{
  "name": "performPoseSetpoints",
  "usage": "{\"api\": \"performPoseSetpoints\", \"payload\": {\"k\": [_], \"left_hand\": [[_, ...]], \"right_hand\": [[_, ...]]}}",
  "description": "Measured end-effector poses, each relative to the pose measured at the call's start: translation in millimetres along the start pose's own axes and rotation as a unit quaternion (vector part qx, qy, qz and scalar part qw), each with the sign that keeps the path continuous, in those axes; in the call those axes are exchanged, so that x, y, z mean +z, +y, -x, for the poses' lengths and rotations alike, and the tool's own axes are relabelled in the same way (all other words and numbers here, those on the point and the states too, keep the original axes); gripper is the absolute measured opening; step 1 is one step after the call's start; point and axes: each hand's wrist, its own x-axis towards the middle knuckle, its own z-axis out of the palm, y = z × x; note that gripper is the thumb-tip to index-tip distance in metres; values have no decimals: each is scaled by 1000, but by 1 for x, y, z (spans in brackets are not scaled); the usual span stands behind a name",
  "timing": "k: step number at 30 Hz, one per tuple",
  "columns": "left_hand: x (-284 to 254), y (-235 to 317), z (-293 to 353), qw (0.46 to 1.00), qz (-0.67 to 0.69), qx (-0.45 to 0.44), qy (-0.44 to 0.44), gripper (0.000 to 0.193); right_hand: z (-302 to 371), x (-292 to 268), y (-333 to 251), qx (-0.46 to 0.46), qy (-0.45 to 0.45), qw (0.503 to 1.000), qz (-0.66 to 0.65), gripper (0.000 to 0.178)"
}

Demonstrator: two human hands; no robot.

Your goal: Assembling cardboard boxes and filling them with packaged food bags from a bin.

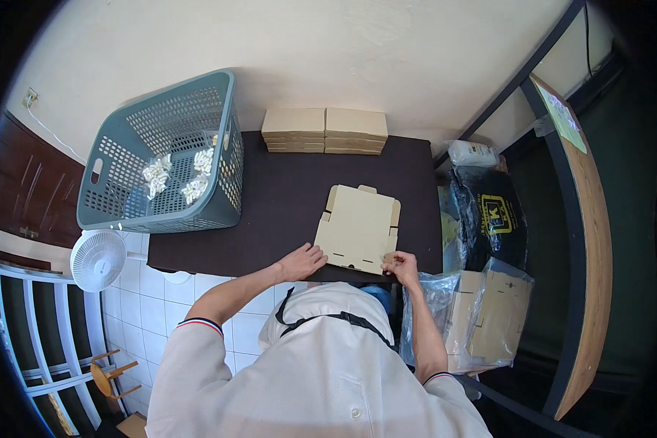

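Note:
A flat, die-cut cardboard box blank lies on the dark brown table near its front edge, with small flaps along its sides and slots near the edge closest to me. My left hand is at its near left corner, fingers bent and closed on the edge there. At the near right corner, my right hand pinches a small side flap between thumb and fingers. The undersides of both fingertips are partly hidden.
Two stacks of folded cardboard boxes stand against the wall. A grey-green plastic basket holds several bags of small white pieces. Plastic-wrapped cardboard blanks and a black bag are at right; a white fan is left.

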Motion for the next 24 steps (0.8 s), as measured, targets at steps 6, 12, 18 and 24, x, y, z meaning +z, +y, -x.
{"api": "performPoseSetpoints", "payload": {"k": [6,12,18,24], "left_hand": [[5,-16,-3,928,266,-199,171,32],[2,-53,-20,840,450,-256,162,35],[0,-78,-29,835,453,-292,108,20],[17,-96,-29,767,564,-285,111,12]], "right_hand": [[2,7,-23,13,6,999,49,33],[5,13,-39,-78,10,976,202,28],[2,9,-58,-72,-42,973,216,24],[-9,0,-66,-58,-131,965,220,17]]}}
